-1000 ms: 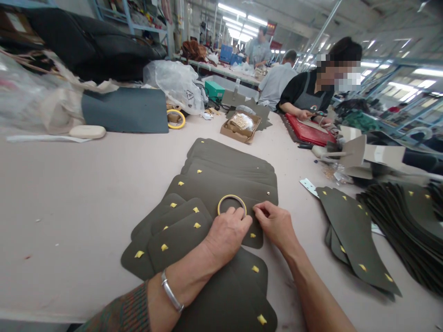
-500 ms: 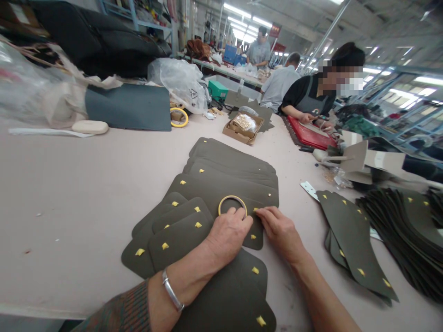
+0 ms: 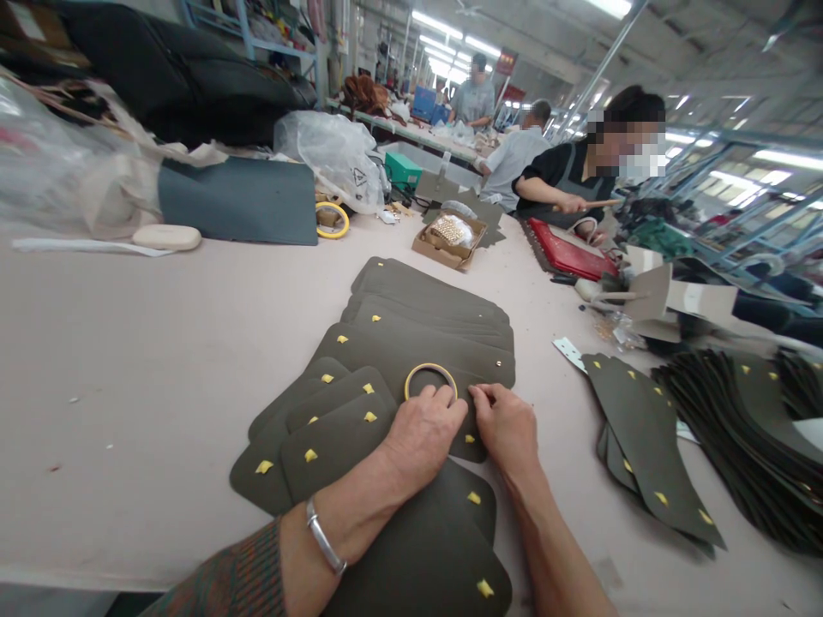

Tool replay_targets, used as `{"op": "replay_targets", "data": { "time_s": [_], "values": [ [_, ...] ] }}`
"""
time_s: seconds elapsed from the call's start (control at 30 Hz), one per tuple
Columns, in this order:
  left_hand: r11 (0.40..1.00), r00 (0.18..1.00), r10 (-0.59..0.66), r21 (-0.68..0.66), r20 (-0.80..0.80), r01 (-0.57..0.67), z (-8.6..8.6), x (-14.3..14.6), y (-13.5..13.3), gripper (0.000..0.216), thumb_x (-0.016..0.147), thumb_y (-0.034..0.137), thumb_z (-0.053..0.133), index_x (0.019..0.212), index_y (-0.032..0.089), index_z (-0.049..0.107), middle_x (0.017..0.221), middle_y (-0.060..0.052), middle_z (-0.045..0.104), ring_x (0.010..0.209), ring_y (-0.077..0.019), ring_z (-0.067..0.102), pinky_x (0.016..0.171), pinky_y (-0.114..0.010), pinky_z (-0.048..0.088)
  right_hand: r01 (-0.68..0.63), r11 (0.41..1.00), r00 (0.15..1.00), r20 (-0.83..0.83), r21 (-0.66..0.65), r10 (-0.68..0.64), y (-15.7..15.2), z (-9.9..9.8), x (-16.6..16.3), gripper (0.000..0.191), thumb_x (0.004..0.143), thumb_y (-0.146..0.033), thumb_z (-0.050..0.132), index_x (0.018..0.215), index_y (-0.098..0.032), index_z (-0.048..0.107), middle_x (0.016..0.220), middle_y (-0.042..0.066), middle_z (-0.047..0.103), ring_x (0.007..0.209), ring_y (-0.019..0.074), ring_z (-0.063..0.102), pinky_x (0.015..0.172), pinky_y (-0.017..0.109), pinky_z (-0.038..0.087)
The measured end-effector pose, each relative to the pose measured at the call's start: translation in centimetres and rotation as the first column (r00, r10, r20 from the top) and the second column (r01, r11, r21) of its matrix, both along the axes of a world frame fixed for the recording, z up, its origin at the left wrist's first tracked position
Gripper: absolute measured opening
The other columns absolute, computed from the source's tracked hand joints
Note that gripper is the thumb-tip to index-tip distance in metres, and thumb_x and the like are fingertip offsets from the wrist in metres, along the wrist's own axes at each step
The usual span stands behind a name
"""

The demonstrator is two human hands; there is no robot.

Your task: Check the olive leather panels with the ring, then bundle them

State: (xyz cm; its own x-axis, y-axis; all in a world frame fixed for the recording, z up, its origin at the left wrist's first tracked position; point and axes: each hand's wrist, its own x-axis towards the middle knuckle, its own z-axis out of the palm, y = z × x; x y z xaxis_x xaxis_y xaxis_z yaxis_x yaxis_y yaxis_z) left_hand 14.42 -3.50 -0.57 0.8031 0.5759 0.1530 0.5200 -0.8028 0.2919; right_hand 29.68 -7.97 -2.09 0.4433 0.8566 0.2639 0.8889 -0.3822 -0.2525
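My left hand point(image 3: 425, 430) is closed on a roll of yellow tape point(image 3: 430, 368), which stands out beyond the fingers over the dark olive panels point(image 3: 417, 343). Those flat, round-cornered pieces overlap in a fan on the table, and many carry a small yellow tape piece point(image 3: 369, 417) near an edge. At the right edge of the panel under the roll, my right hand point(image 3: 507, 427) has its thumb and forefinger pinched together. Its fingertips hide whatever is between them. One more tape piece point(image 3: 470, 439) shows just below, between the two hands.
To the right lie curved olive pieces with yellow tape point(image 3: 643, 437) and a thick dark stack point(image 3: 739, 446). Farther back are a cardboard box of gold-coloured bits point(image 3: 450, 236), another tape roll point(image 3: 332, 221) and a dark sheet point(image 3: 237, 201). A co-worker point(image 3: 579, 176) handles a red item point(image 3: 566, 248).
My right hand has shifted slightly left and turned more upright, its fingertips now covering the yellow tape piece at the panel edge. My left hand stays on the roll. The co-worker now holds a stick-like tool.
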Motion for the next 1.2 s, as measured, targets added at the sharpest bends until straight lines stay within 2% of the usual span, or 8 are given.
{"op": "replay_targets", "data": {
  "time_s": [0.13, 0.27, 0.47, 0.67, 0.8, 0.9, 1.0, 1.2],
  "values": [
    [1.0, 1.0, 0.006, 0.003, 0.012, -0.006, 0.0, -0.1, 0.0, 0.016, 0.093, 0.013, 0.042, 0.095, 0.019, 0.056, 0.096, -0.005, 0.057, 0.089, -0.0226, 0.056, 0.068, -0.033, 0.055, 0.042, 0.999, 0.998, 0.053, -0.007, -0.042, -0.6, 0.1, -0.8, 0.024, 0.091, -0.028, 0.049, 0.085, -0.017, 0.07, 0.082, 0.009, 0.073, 0.071, 0.022, 0.067, 0.064, 0.03, 0.044],
    [1.0, 0.999, 0.025, 0.007, 0.021, -0.025, 0.3, -0.2, 0.1, 0.015, 0.092, 0.012, 0.043, 0.091, 0.019, 0.056, 0.094, -0.005, 0.059, 0.088, -0.0221, 0.057, 0.068, -0.032, 0.054, -0.152, 0.987, 0.987, 0.052, -0.048, 0.154, -1.4, 0.8, 0.2, 0.023, 0.091, -0.02, 0.046, 0.088, -0.018, 0.069, 0.085, 0.008, 0.072, 0.075, 0.0206, 0.066, 0.069, 0.03, 0.046],
    [0.999, 0.989, 0.027, 0.016, 0.147, -0.03, 0.5, -0.7, 0.6, 0.016, 0.094, 0.015, 0.041, 0.093, 0.02, 0.057, 0.086, -0.003, 0.063, 0.08, -0.0189, 0.061, 0.07, -0.03, 0.052, -0.395, 0.918, 0.911, 0.135, 0.014, 0.39, -0.7, 2.5, 1.3, 0.037, 0.086, -0.004, 0.039, 0.116, -0.014, 0.059, 0.112, 0.011, 0.066, 0.102, 0.0233, 0.057, 0.091, 0.036, 0.045],
    [0.997, 0.919, -0.044, -0.046, 0.391, 0.067, 0.3, -1.6, 1.3, 0.019, 0.098, 0.021, 0.038, 0.104, 0.022, 0.056, 0.094, -0.001, 0.07, 0.088, -0.0159, 0.067, 0.076, -0.026, 0.053, -0.418, 0.899, 0.903, 0.051, -0.128, 0.427, -1.5, 3.4, 0.6, 0.038, 0.08, 0.0, 0.043, 0.106, -0.017, 0.064, 0.089, 0.008, 0.07, 0.085, 0.0225, 0.058, 0.08, 0.036, 0.048],
    [0.988, 0.877, -0.127, -0.016, 0.464, 0.151, 0.3, -1.7, 1.1, 0.03, 0.097, 0.023, 0.042, 0.127, 0.024, 0.046, 0.114, -0.001, 0.068, 0.099, -0.0149, 0.067, 0.082, -0.025, 0.055, -0.37, 0.916, 0.892, -0.219, 0.152, 0.396, -3.0, 3.8, 0.8, 0.027, 0.086, -0.011, 0.049, 0.108, -0.019, 0.061, 0.092, 0.005, 0.07, 0.082, 0.0175, 0.064, 0.077, 0.031, 0.051],
    [0.989, 0.894, -0.137, 0.006, 0.426, 0.148, 0.2, -1.4, 0.8, 0.043, 0.096, 0.024, 0.044, 0.138, 0.023, 0.034, 0.125, -0.005, 0.064, 0.098, -0.0168, 0.068, 0.08, -0.028, 0.057, -0.455, 0.828, 0.805, -0.244, 0.329, 0.54, -3.7, 4.1, 0.4, 0.02, 0.09, -0.018, 0.052, 0.108, -0.02, 0.06, 0.101, 0.006, 0.069, 0.089, 0.0163, 0.064, 0.081, 0.03, 0.052],
    [0.993, 0.918, -0.104, -0.006, 0.382, 0.115, 0.2, -1.1, 0.5, 0.039, 0.095, 0.025, 0.046, 0.133, 0.021, 0.036, 0.122, -0.006, 0.065, 0.088, -0.0181, 0.071, 0.074, -0.03, 0.058, -0.535, 0.771, 0.781, -0.148, 0.345, 0.607, -4.0, 4.3, -0.2, 0.018, 0.091, -0.016, 0.05, 0.105, -0.02, 0.06, 0.098, 0.008, 0.068, 0.092, 0.0177, 0.063, 0.082, 0.031, 0.052],
    [0.98, 0.932, -0.157, -0.069, 0.326, 0.189, 0.5, -1.1, 0.1, 0.026, 0.096, 0.02, 0.043, 0.121, 0.021, 0.041, 0.104, -0.002, 0.069, 0.088, -0.0164, 0.069, 0.071, -0.026, 0.053, -0.572, 0.774, 0.796, -0.045, 0.272, 0.604, -4.4, 3.9, -0.5, 0.017, 0.092, -0.014, 0.044, 0.089, -0.02, 0.06, 0.081, 0.005, 0.066, 0.078, 0.016, 0.061, 0.072, 0.029, 0.05]
  ]
}}
